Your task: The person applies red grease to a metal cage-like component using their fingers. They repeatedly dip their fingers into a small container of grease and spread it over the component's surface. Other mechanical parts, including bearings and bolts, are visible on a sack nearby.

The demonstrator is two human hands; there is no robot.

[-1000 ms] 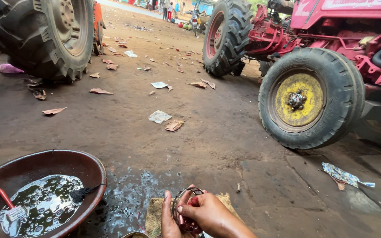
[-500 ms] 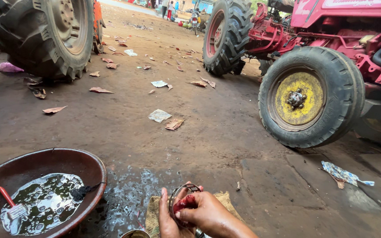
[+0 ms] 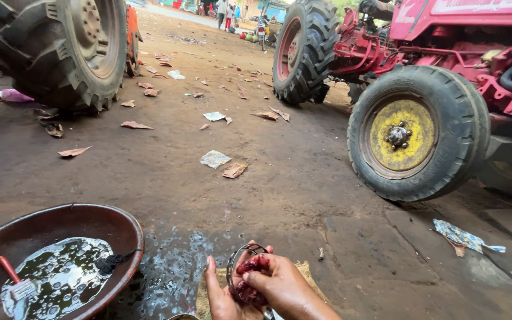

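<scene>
Grease-smeared metal ring point(image 3: 245, 269), one only, sits upright at the bottom edge of the view over a scrap of sacking point(image 3: 309, 275), its open face turned toward the left. Left hand point(image 3: 223, 293) cups it from beneath, fingers curled closed; right hand point(image 3: 280, 284) pinches red grease against it. One rusty pan point(image 3: 111, 222) of dark liquid with one brush point(image 3: 16, 284) lies left; two tractors stand beyond.

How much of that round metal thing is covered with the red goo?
Red grease already coats the lower part of the metal ring cupped in the left hand. The right hand presses its smeared fingers against it. The ring's top edge is bare metal.
</scene>
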